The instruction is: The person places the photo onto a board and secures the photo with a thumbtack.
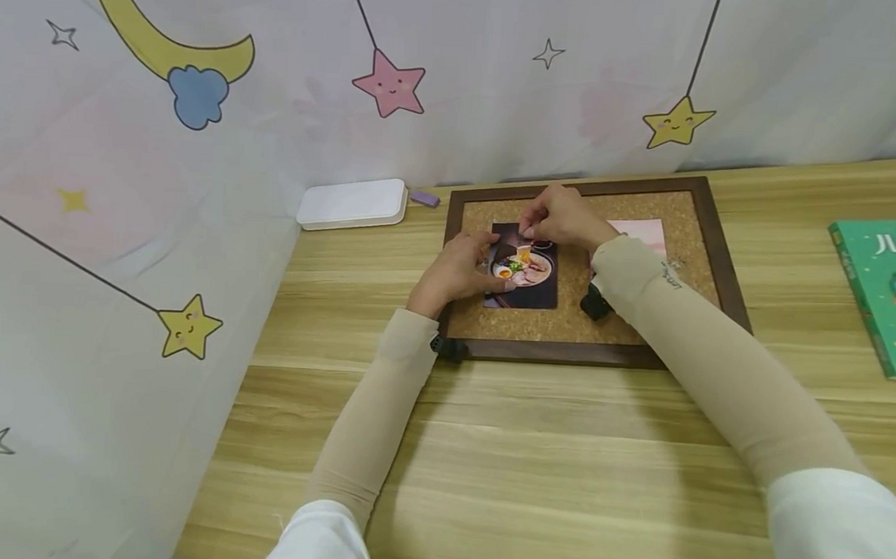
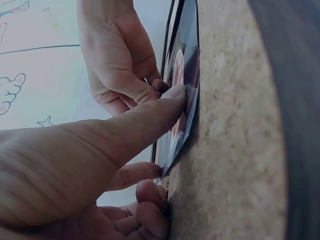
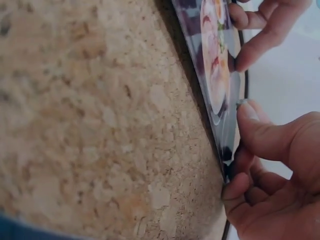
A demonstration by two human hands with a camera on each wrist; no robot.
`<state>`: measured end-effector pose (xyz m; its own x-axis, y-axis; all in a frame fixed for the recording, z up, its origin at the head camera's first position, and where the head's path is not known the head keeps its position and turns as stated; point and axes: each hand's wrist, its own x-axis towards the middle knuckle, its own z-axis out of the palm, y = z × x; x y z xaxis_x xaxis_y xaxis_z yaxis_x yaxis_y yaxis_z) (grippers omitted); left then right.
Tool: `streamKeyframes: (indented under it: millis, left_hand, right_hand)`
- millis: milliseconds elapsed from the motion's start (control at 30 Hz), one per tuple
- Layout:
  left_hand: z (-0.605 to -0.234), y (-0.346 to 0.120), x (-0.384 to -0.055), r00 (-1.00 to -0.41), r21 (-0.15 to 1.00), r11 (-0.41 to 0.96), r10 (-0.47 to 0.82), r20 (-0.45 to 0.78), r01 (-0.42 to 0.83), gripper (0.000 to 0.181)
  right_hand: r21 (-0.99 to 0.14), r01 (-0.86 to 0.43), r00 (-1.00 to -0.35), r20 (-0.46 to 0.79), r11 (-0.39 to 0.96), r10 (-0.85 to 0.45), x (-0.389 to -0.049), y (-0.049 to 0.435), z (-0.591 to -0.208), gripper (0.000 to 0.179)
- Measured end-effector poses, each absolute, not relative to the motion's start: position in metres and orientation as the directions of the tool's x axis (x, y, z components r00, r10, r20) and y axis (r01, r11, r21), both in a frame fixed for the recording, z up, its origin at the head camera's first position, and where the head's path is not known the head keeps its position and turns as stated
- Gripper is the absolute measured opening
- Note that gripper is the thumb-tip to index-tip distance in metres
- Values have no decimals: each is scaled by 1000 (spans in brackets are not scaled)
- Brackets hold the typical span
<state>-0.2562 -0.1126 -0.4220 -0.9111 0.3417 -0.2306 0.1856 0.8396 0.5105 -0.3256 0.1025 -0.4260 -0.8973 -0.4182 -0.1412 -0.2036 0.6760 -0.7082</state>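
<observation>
A photo card of a noodle bowl lies on a cork board with a dark wooden frame. My left hand holds the card down: the thumb presses its face and the index finger touches its upper left edge. At the card's top edge my right hand pinches a small clear push pin between thumb and finger. The fingertips hide most of the pin. A pink card lies on the board under the right wrist, partly covered.
A white case and a small purple block stand left of the board by the wall curtain. To the right lies a green book. Small clear pieces rest on the cork beside the right sleeve.
</observation>
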Motion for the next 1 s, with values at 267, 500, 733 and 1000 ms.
streamKeyframes:
  millis: [267,500,733,1000]
  left_hand:
    - [-421,-112,-255,-911,514,837,342,-229,185,85]
    - [-421,-112,-255,-911,500,844,345,-228,194,85]
    - [-422,-112,-256,-910,489,850,344,-232,197,85]
    - [-420,-111,-255,-910,491,850,342,-234,193,85]
  right_hand:
    - [-687,-221,-897,-135,692,-421,-326,101,-426,9]
    - [-670,-238,-895,-131,703,-427,-327,102,-425,11]
    - [-651,-248,-896,-129,718,-426,-327,103,-426,10]
    - [-655,-224,-896,-152,722,-416,-327,103,-424,11]
